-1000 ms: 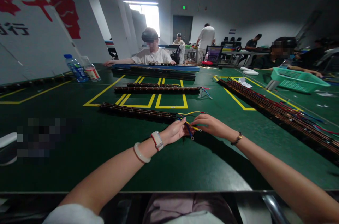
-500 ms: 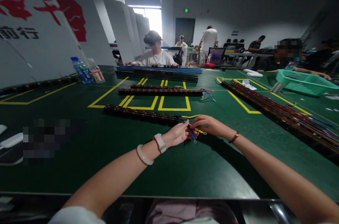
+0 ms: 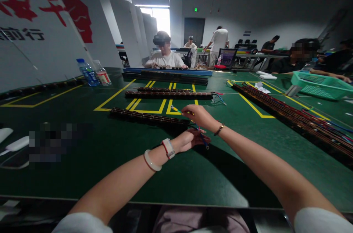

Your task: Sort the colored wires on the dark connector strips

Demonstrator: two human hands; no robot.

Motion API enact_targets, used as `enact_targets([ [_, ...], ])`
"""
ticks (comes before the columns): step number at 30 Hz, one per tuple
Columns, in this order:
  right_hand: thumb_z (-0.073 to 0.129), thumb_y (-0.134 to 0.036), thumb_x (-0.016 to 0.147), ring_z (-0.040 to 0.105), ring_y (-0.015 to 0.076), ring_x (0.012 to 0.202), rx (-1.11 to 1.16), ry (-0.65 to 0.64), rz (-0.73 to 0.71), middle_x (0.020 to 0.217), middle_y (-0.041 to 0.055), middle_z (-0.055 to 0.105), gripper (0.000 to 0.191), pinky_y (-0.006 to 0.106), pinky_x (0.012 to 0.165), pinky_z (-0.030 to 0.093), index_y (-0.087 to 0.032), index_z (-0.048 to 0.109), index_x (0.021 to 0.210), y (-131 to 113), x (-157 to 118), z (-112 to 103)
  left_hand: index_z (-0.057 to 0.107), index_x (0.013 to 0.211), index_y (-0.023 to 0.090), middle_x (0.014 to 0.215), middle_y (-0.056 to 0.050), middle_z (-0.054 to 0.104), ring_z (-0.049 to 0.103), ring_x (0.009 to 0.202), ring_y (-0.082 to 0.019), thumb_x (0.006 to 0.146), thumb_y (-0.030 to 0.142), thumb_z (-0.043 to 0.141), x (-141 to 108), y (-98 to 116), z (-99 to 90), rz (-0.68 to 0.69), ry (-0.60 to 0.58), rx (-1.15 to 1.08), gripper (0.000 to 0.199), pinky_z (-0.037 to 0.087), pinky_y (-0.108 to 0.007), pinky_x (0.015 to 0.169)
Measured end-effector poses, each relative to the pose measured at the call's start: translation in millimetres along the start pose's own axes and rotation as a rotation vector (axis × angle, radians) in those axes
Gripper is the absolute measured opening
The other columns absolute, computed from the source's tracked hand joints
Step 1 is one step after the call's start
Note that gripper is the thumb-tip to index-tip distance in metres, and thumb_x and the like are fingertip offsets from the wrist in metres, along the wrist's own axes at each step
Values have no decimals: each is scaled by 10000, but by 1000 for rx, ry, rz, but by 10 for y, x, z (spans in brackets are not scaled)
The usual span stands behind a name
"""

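Note:
A long dark bar (image 3: 149, 117) with thin copper-coloured strips lies at a slant on the green table, wires coming off its right end. My right hand (image 3: 201, 114) is just above that end, fingers pinched on a yellow-green wire (image 3: 177, 109) whose ring terminal points left. Below it, my left hand (image 3: 190, 140) is closed loosely round a blue wire (image 3: 204, 140), its ring terminal hanging out below the fingers. Part of the left fingers' grip is hidden.
Two more dark bars (image 3: 168, 95) lie farther back, by yellow tape lines. A long bundle of bars and wires (image 3: 292, 122) runs along the right. A green basket (image 3: 321, 86) stands back right, bottles (image 3: 89, 73) back left. A person (image 3: 165, 56) sits opposite.
My right hand has moved left and up, swinging the yellow-green wire's end from the right side round to the left over the bar. My left hand stays near the blue wire, its fingers more stretched.

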State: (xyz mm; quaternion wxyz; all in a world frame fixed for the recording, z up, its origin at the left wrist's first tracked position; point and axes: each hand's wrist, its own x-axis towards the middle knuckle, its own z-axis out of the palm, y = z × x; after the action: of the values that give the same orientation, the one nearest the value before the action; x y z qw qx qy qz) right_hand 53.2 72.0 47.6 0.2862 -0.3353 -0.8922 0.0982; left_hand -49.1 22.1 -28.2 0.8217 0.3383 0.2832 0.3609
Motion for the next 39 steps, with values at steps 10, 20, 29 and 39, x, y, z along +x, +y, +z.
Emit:
enact_targets([
  [10, 504, -243, 931, 586, 153, 858, -243, -210, -77, 931, 77, 651, 190, 234, 732, 392, -149, 668, 944, -112, 319, 460, 634, 896, 100, 734, -80, 687, 643, 641, -149, 871, 67, 477, 43, -28, 0, 52, 24, 2, 162, 495, -290, 685],
  [20, 536, -324, 911, 575, 174, 884, -181, -82, -82, 986, 86, 612, 249, 272, 769, 432, -171, 652, 1070, -151, 203, 374, 621, 838, 127, 655, -27, 645, 602, 563, -116, 846, 73, 522, 21, -21, 40, 72, 114, -18, 113, 484, -244, 598],
  [29, 457, -304, 930, 556, 202, 999, -72, 180, 65, 1053, 90, 607, 262, 341, 886, 447, -202, 633, 1095, 124, -554, -189, 620, 747, 111, 512, -45, 604, 509, 409, -109, 913, 252, 459, 15, 135, 8, 6, 175, 548, 271, 392, -218, 467],
  [39, 459, -255, 911, 554, 215, 955, -276, 126, 171, 1031, 101, 619, 257, 356, 865, 442, -171, 642, 1070, 835, -1084, -245, 519, 536, 185, 486, -24, 503, 564, 537, -180, 812, 202, 585, -87, 273, 47, 239, 347, 1341, 283, 409, -275, 660],
])
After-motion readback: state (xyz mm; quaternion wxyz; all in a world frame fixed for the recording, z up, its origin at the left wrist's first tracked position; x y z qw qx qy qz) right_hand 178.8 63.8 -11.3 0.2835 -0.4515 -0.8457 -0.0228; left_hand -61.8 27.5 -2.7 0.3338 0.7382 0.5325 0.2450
